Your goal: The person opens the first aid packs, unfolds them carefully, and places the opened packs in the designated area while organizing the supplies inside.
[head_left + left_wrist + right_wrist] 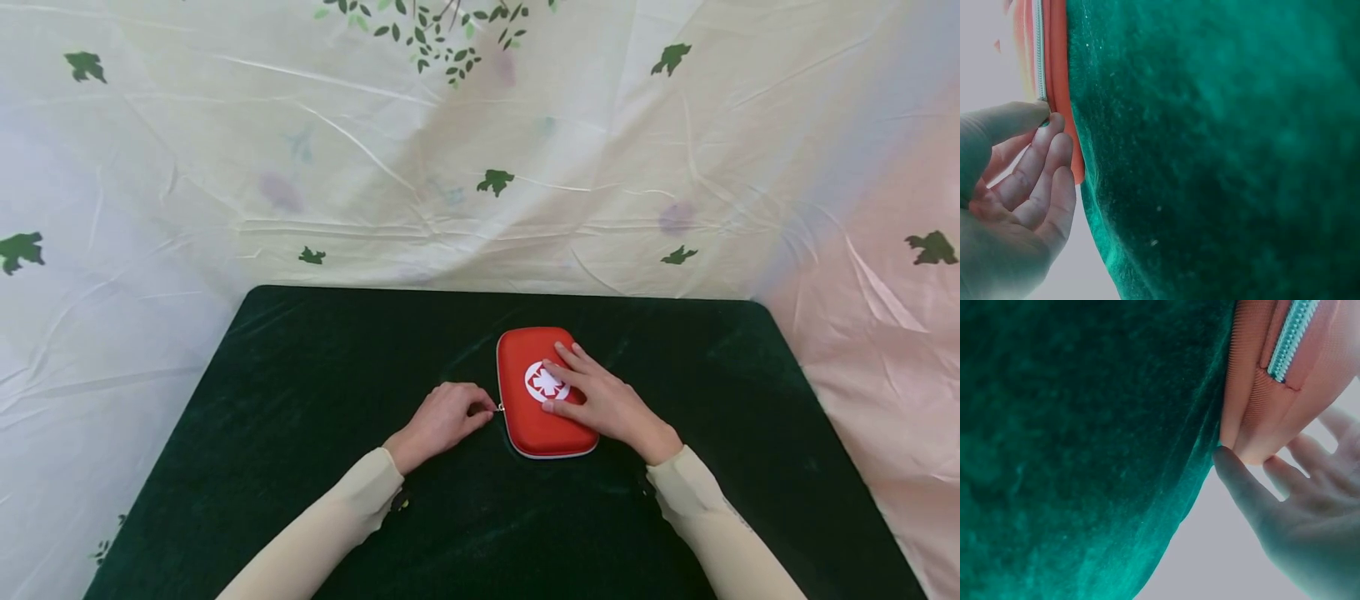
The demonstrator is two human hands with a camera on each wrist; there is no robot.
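A red zippered case (521,425) with a white round emblem lies flat on the dark green cloth. At its left edge my left hand (447,414) pinches the small zipper pull (500,407) between thumb and forefinger. The left wrist view shows that pinch from close by, with the zipper teeth (1039,50) running up the case's side from the fingertips. My right hand (600,402) rests on the right part of the lid with spread fingers, partly covering the emblem. In the right wrist view a zipper end (1282,372) shows on the case's side.
Green velvety cloth (337,350) covers the table under both arms. Behind it hangs a pale curtain (375,167) with a leaf pattern, which continues along the left side. Pinkish fabric (885,333) hangs at the right.
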